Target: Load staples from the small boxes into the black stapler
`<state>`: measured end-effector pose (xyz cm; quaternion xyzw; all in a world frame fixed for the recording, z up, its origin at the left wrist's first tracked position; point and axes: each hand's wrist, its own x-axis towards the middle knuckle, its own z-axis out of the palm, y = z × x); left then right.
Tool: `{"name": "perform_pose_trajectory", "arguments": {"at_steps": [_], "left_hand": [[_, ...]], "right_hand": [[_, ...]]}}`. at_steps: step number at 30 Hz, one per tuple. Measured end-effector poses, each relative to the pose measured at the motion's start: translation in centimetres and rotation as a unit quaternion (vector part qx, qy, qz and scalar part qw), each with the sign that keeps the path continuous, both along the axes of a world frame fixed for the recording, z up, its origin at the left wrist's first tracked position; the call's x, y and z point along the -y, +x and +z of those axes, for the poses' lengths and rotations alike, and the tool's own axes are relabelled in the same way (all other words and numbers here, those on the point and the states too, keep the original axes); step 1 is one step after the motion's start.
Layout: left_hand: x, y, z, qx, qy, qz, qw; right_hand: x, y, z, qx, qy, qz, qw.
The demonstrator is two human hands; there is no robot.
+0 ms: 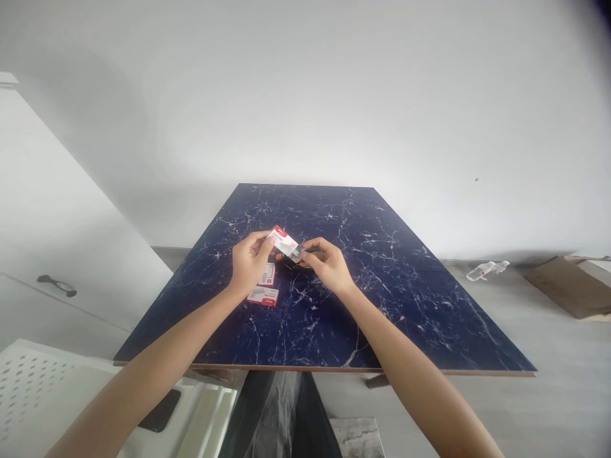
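Note:
My left hand (pixel 251 257) pinches a small red-and-white cardboard box (pixel 285 242) between thumb and fingers, a little above the table. The box is tilted, its lower right end towards my right hand (pixel 328 262). There my right thumb and fingers close on the end of the box, where a greyish piece shows; whether it is a flap or the contents I cannot tell. Below my left hand lie two similar boxes, one upper box (pixel 268 274) partly covered by the hand and one lower box (pixel 263 296). Behind the held box are a dark object and an orange piece (pixel 279 257), mostly hidden.
The dark blue marbled table (pixel 334 331) stands against a pale wall. A white cabinet (pixel 62 210) with a dark handle is on the left. On the floor to the right are a clear plastic bottle (pixel 480 271) and a cardboard carton (pixel 561 286).

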<state>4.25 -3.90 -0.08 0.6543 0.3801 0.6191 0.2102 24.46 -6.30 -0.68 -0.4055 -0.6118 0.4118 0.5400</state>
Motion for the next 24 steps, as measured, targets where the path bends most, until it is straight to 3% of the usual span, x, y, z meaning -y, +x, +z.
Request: {"name": "perform_pose_trajectory", "arguments": {"at_steps": [5,10,17,20,24], "left_hand": [[0.1,0.4,0.0,0.03,-0.036,-0.004,0.999],[-0.1,0.7,-0.5,0.022,-0.063,-0.048,0.997],[0.2,0.8,-0.4,0.031,-0.08,-0.066,0.994],[0.1,0.8,-0.3,0.06,-0.08,-0.05,0.994],[-1.2,0.2,-0.7,0.126,-0.111,-0.023,0.986]], "right_hand": [[0.8,-0.1,0.6,0.191,0.186,-0.086,0.96],[0.6,-0.1,0.2,0.285,0.201,-0.143,0.926],[0.3,-0.1,-0.1,0.356,0.218,-0.193,0.888],[0.6,-0.2,0.3,0.329,0.203,-0.173,0.906],[0.8,-0.1,0.7,0.189,0.129,-0.142,0.963]]}}
